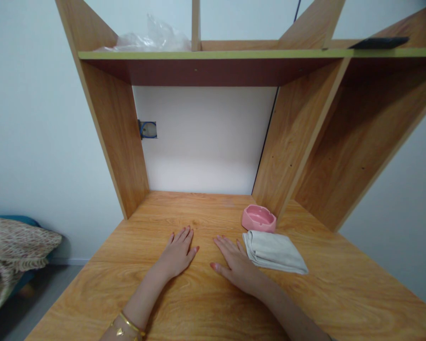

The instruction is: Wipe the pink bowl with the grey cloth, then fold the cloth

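Observation:
My left hand lies flat on the wooden desk, fingers stretched forward and thumb apart. Beside it, my right hand also rests palm down on the desktop, with its fingers spread and nothing held. Just to the right of my right hand is a folded pale grey cloth, very close to the little finger. Behind the cloth sits a pink ashtray with notches in its rim, near the upright divider.
A shelf with a yellow-green edge spans above the desk, bearing a clear plastic bag and a dark flat object. Wooden uprights frame the back. An uncovered wall box shows blue wire. A patterned fabric lies at left.

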